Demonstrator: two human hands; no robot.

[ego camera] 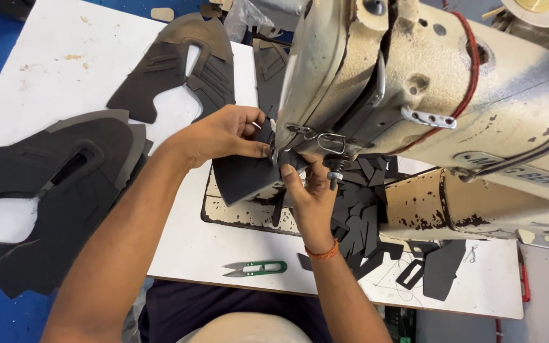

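Note:
My left hand [223, 133] pinches the far edge of a dark grey shoe-upper piece [243, 178] and holds it against the needle area of a worn cream sewing machine [414, 95]. From below, my right hand [309, 190] grips the same piece, fingers up at the presser foot [332, 174]. The needle point itself is hidden behind the machine head. An orange thread band sits on my right wrist.
Stacks of dark cut shoe uppers [52, 190] lie at the left of the white table [185, 248], another one [179, 67] further back. Small black cut strips [357, 216] pile under the machine arm. Green thread snips [255, 269] rest near the front edge.

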